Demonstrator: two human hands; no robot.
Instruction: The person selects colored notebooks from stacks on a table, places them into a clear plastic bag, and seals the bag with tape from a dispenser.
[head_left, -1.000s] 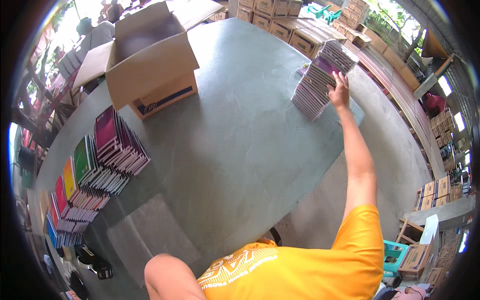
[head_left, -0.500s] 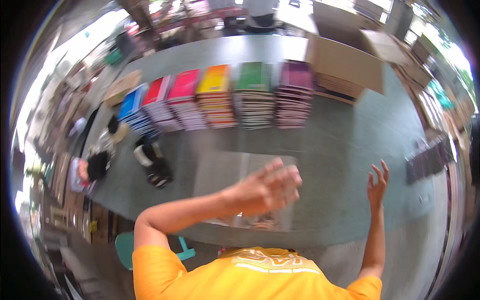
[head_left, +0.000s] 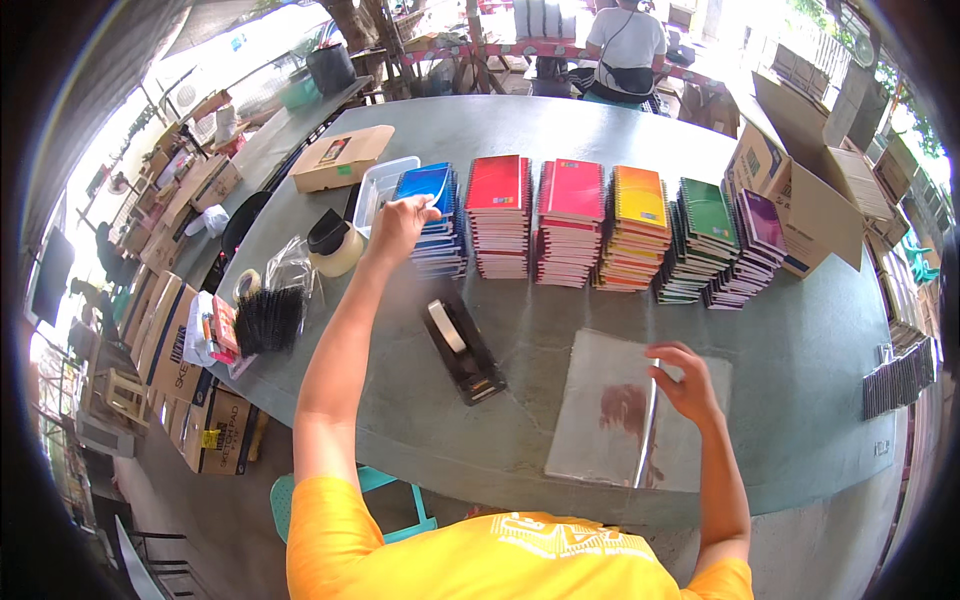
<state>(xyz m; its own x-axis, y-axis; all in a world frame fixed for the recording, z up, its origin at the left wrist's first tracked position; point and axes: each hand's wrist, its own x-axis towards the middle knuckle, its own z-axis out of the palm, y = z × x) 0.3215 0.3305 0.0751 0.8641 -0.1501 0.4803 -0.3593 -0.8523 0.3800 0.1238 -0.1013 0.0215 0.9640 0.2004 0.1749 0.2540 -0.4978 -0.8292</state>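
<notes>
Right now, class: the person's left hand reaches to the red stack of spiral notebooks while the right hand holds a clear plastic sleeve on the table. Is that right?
Not quite. The head view shows the left hand on the blue stack of spiral notebooks, not the red one. The right hand does hold the clear plastic sleeve on the table.

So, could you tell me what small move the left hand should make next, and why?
Probably lift the top blue spiral notebook off its stack: the left hand already grips its near corner, while the right hand holds open a clear plastic sleeve on the grey table.
</notes>
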